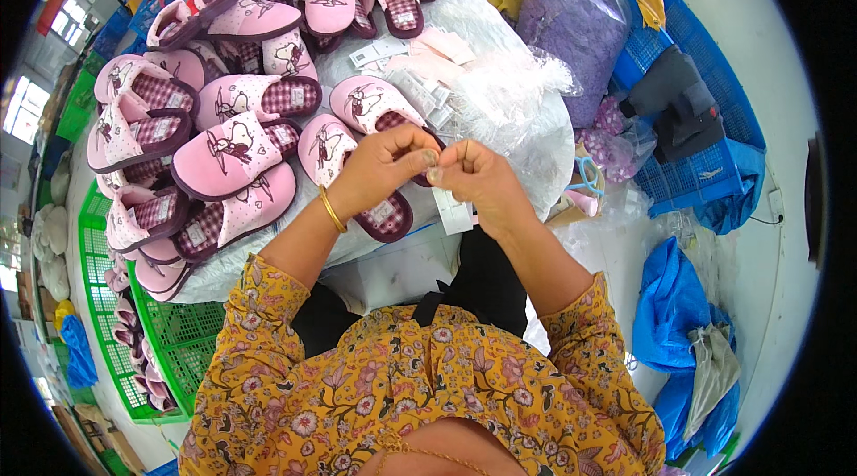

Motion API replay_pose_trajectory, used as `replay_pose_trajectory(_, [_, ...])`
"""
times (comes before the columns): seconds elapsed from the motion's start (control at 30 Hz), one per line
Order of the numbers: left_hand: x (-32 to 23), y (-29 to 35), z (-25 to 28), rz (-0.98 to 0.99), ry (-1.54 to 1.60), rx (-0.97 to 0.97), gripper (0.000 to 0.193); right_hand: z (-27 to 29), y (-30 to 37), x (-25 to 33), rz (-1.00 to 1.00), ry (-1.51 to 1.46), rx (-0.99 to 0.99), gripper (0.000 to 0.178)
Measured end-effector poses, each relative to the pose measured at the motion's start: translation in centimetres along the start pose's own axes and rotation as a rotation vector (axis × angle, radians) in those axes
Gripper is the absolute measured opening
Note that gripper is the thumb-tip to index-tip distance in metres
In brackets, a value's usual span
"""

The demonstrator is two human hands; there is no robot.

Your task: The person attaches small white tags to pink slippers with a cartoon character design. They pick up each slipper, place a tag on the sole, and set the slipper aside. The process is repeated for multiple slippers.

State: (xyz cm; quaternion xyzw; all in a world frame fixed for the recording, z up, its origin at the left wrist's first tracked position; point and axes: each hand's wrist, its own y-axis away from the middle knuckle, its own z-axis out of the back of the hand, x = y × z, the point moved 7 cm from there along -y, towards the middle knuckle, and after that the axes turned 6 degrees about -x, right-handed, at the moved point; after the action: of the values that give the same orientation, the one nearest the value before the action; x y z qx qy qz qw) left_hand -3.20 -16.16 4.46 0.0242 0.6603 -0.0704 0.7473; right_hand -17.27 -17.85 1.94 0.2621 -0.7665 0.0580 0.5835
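Observation:
My left hand (pixel 382 169) and my right hand (pixel 479 178) meet fingertip to fingertip above the near edge of a plastic-covered table (pixel 544 155). Both are closed in a pinch; what lies between the fingers is too small to make out. A white card tag (pixel 453 211) hangs just below my right hand, and its attachment is hidden. Under the hands lie two pink slippers with dark checked insoles, a far slipper (pixel 364 104) and a near slipper (pixel 327 148), both partly covered by my left hand.
Many similar slippers (pixel 234 155) are heaped on the left of the table. Paper tags (pixel 420 88) and clear plastic bags (pixel 513 92) lie farther back. A green crate (pixel 183 342) stands at lower left, a blue crate (pixel 687 173) at right, beside a bag of purple material (pixel 571 30).

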Motion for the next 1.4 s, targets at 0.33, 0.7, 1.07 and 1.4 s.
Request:
replay_pose_trajectory(0.33, [-3.0, 0.9, -0.3, -0.056, -0.209, 0.022, 0.018, 0.5, 2.6, 1.4, 0.140, 0.222, -0.053, 0.030])
replay_pose_trajectory(0.7, [-1.0, -4.9, 8.8, -0.318, -0.792, -0.442, 0.028, 0.4, 2.5, -1.4, 0.027, 0.215, 0.082, 0.016])
replay_pose_trajectory(1.07, [12.8, -14.9, 20.0, 0.422, -0.908, -0.424, 0.032, 3.1, 0.9, -3.9, -0.077, 0.053, 0.069, 0.014])
replay_pose_trajectory(1.4, [14.8, -17.1, 21.3, 0.677, -0.750, -0.437, 0.031, 4.6, 0.9, -4.6, -0.083, -0.019, 0.016, 0.012])
